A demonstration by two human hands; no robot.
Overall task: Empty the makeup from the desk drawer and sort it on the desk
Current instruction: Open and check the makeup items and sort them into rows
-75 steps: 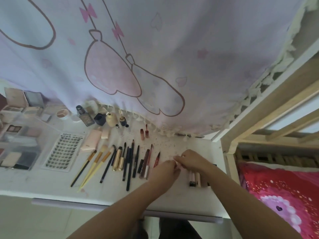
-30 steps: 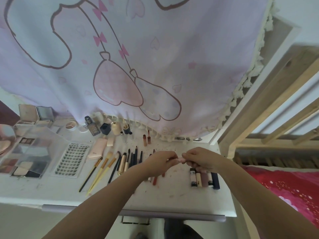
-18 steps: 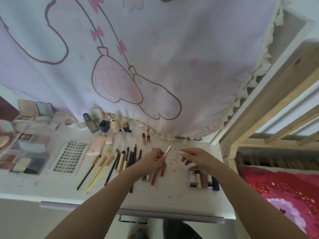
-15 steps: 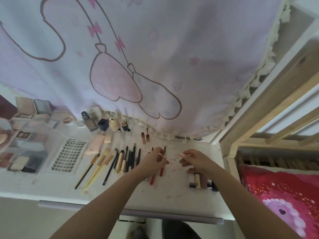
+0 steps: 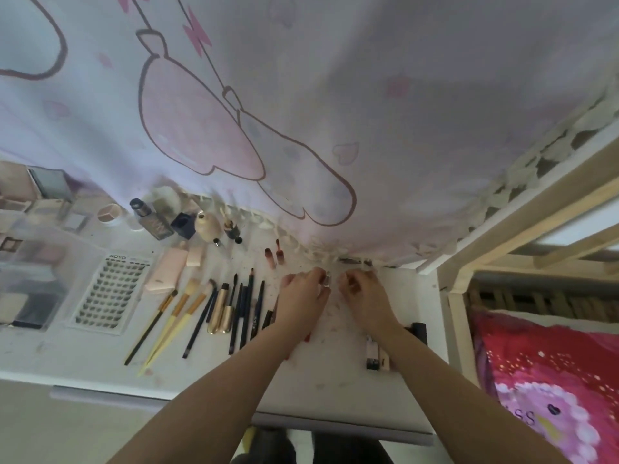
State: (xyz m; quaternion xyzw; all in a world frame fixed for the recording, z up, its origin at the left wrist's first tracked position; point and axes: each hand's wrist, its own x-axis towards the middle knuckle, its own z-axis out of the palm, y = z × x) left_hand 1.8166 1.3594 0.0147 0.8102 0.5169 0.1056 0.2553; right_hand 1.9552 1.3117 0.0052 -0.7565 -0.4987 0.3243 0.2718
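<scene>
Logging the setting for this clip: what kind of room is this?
Most likely a bedroom or dorm room: a white desk stands under a wooden bunk frame draped with a cartoon curtain, with red bedding alongside and makeup brushes laid out.

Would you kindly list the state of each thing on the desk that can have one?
Small silver-capped tube: pinched in left hand.
Right hand: fingers curled, contents unclear.
Beige compact palette: lid open.
Round cream pot: uncovered.
White lash tray: lying flat.
Brushes and pencils: lying side by side.
</scene>
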